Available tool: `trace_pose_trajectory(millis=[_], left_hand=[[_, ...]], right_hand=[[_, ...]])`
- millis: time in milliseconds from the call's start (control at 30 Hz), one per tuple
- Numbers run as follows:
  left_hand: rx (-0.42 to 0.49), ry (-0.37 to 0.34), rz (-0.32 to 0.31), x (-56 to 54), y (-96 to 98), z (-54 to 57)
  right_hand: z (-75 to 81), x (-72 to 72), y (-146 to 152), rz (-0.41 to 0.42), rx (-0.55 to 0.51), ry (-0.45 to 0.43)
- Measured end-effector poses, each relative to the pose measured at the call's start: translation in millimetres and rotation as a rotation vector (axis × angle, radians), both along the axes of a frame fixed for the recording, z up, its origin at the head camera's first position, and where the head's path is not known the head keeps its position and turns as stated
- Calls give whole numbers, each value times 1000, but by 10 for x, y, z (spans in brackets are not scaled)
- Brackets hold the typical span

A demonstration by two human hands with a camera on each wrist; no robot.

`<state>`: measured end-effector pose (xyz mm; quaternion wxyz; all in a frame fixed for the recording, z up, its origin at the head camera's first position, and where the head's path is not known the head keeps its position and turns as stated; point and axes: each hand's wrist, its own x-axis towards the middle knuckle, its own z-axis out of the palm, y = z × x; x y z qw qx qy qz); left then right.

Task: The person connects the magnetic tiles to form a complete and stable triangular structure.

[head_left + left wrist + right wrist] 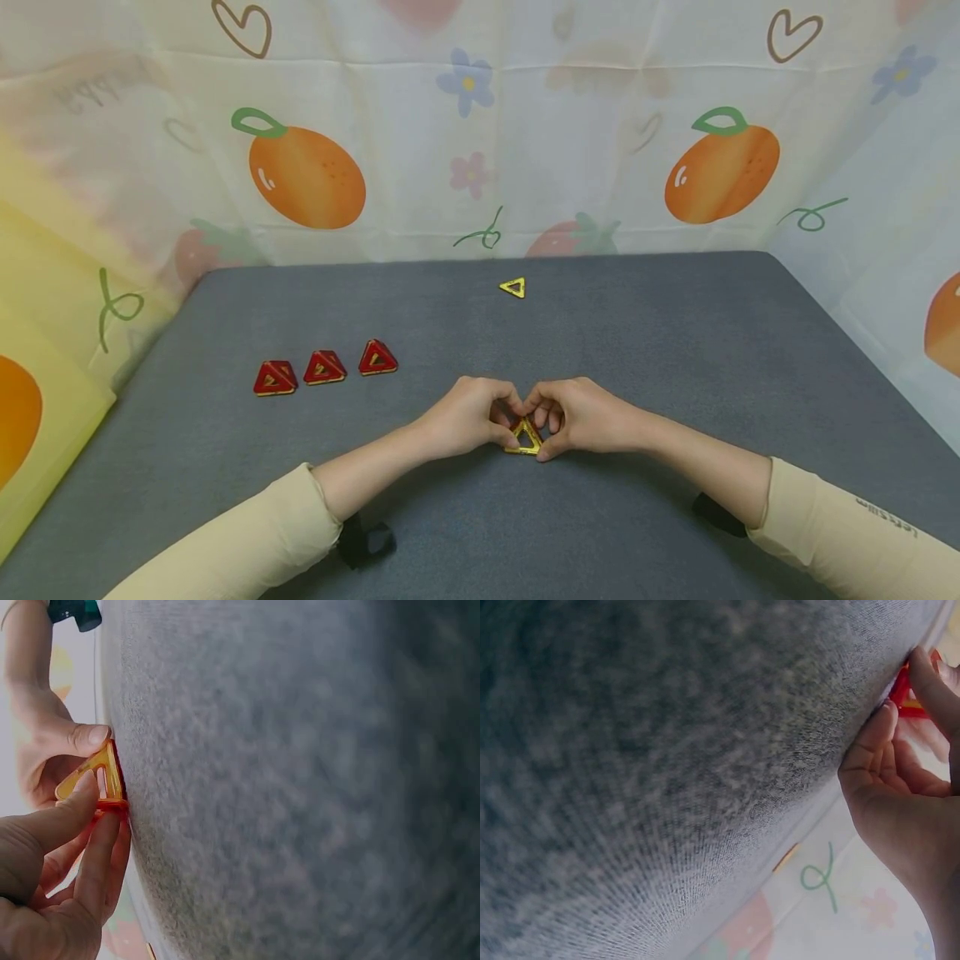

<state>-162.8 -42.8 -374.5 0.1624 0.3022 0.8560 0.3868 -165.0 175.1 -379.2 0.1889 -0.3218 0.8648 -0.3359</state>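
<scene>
Both hands meet around a small pyramid of triangular tiles (112,776), with a yellow triangle frame (514,450) facing me and red sides behind it. My left hand (468,419) pinches it from the left, thumb on the yellow face and fingers against a red side. From the right, my right hand (588,415) grips it with curled fingers, thumb at the lower right corner. In the left wrist view the pyramid looks see-through, yellow and red. The fingers partly cover it, and its far side is hidden in the head view.
Three red pyramids with gold edges stand in a row at the left: one (275,378), another (325,367) and a third (378,357). A single yellow triangle frame (513,287) lies flat near the back edge of the grey table (675,333). A printed curtain hangs behind.
</scene>
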Motion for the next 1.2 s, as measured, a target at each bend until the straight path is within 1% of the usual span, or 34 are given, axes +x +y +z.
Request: trace_pose_trajectory(millis=[233,467,633,933,1200], left_hand=[[-7,27,9,8,9,-14],[-33,85,-4,11,3,-20],[-49,106,-12,13,6,-24],[-38,147,-39,28,8,-50],[-35,153,-28,50,19,-63]], right_hand=[[18,-2,-14,-11,2,-17],[27,-11,-12,-6,6,-28],[35,-15,-8,1,-1,-44],[25,-36,10,22,-3,-40],[10,-32,14,17,-10,-61]])
